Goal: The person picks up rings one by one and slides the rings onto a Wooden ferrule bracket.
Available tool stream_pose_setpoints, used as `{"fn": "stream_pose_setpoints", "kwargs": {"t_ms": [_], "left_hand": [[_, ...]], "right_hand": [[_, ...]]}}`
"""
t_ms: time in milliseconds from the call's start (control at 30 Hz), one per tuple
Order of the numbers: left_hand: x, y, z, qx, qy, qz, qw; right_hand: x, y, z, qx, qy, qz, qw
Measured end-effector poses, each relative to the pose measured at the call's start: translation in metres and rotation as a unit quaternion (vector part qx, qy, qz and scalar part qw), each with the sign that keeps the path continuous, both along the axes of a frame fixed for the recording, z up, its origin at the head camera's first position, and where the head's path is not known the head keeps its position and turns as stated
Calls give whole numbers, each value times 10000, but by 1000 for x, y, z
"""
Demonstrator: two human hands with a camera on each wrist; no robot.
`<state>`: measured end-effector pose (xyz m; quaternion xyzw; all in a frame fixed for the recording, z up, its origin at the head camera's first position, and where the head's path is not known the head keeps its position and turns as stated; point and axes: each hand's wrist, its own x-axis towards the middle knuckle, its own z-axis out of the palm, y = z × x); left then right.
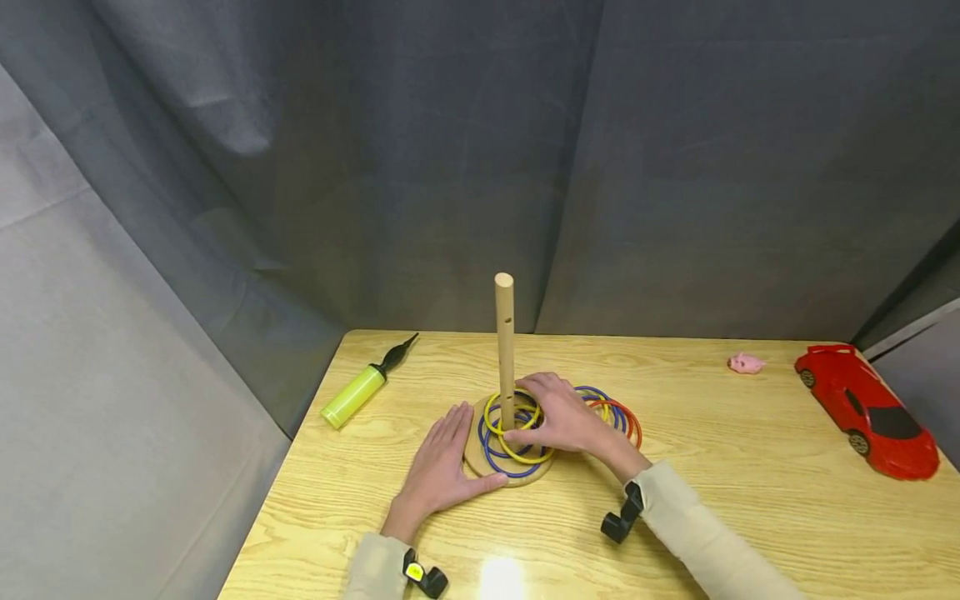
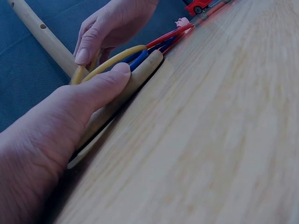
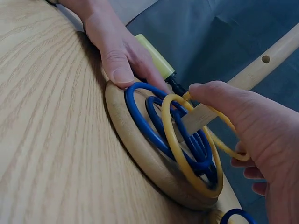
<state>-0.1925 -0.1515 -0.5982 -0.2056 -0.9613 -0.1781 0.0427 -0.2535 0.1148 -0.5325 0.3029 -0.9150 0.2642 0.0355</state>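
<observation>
1. Head view: a wooden peg [image 1: 505, 350] stands upright from a round wooden base [image 1: 475, 454] near the middle of the table [image 1: 750, 500], so its long axis runs straight up. Yellow rings [image 1: 517, 457] and blue rings [image 1: 495, 467] lie flat around the peg; red rings [image 1: 632, 421] and more blue ones lie on the table just beside the base, partly under the right hand [image 1: 566, 417]. The left hand [image 1: 442, 467] lies flat, fingers straight, with the thumb against the near edge of the base. The right hand covers the rings at the foot of the peg. A green pump [image 1: 360, 390], a small pink toy [image 1: 746, 362] and a red toy car [image 1: 870, 408] lie well apart.

2. Left wrist view: the left thumb [image 2: 110, 81] presses on the rim of the base [image 2: 140, 77], holding nothing. The right hand's fingers [image 2: 88, 49] pinch a yellow ring [image 2: 117, 57] beside the peg [image 2: 42, 35].

3. Right wrist view: the right thumb [image 3: 219, 95] and fingers curl around a yellow ring [image 3: 175, 140] that is tilted, its far side raised against the peg [image 3: 261, 63]. Two blue rings [image 3: 140, 116] lie flat on the base [image 3: 135, 154].

4. Handling, as a judgement: the rings look thin, light, smooth and fairly stiff, so a fingertip pinch on the rim suits them. The base looks light enough to slide, and a flat press on its edge would steady it.
</observation>
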Motion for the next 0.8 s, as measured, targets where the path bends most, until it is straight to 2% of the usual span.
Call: {"fn": "stream_pose_setpoints", "kwargs": {"t_ms": [333, 500, 800], "left_hand": [[-1, 0, -1, -42, -21, -2, 10000], [-2, 0, 0, 28, 103, -13, 9999], [-1, 0, 0, 51, 34, 5, 10000]], "right_hand": [[10, 12, -3, -368, 38, -114, 9992], [18, 28, -4, -437, 68, -317, 9985], [34, 60, -13, -491, 236, -611, 9966]]}}
